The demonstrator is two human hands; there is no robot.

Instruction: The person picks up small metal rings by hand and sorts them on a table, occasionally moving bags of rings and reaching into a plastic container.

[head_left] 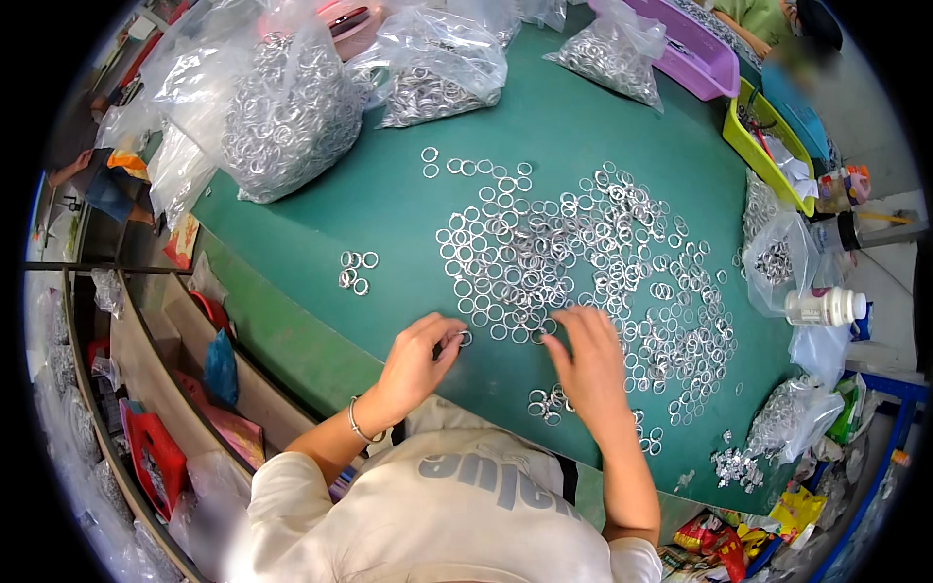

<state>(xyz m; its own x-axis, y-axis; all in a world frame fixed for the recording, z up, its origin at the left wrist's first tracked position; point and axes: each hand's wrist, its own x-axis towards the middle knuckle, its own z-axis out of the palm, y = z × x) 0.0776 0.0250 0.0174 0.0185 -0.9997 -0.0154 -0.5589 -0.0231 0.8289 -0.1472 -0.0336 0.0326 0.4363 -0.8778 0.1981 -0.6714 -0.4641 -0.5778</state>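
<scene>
Many silvery metal rings [539, 251] lie spread in a loose heap on the green tabletop [389, 219]. My left hand [420, 358] is at the near left edge of the heap, its fingers curled together, with a single metal ring [466, 338] at the fingertips. On the heap's near side rests my right hand [591, 367]; its thumb and fingers are apart, touching or just above rings at the edge. A small group of rings [361, 260] sits separately to the left. More rings [550, 403] lie beside my right wrist, partly hidden by it.
Clear plastic bags full of rings [292, 126] stand along the far edge. A purple basket [690, 53] and a yellow-green basket [773, 151] are at the far right. A white bottle [824, 307] and small metal pieces [737, 468] lie on the right. Shelving [175, 360] is at left.
</scene>
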